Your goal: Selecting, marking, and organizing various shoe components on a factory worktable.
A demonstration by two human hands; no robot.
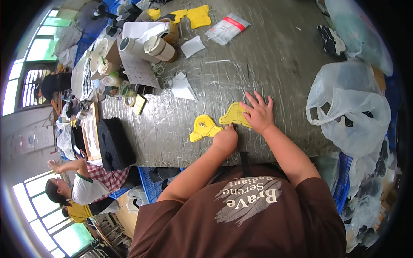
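Two flat yellow cut pieces lie on the grey worktable in front of me. The left-hand yellow piece (204,127) is rounded at the top, with a small mark near its middle and a wider lower edge. The other yellow piece (231,114) carries a dark line along its border. My right hand (260,115) rests on its right part, fingers spread and stretched out. Between the two pieces, my left hand (226,140) is closed, its fingertips at the lower edge of the right-hand piece. Whatever those fingers hold, if anything, is too small to make out.
Cups, including a lidded white cup (155,46), crowd the table's far left beside loose rings and paper. More yellow pieces (198,16) and a clear packet (228,29) lie farther back. White plastic bags (344,103) bulge at the right. Another person (92,185) is at left.
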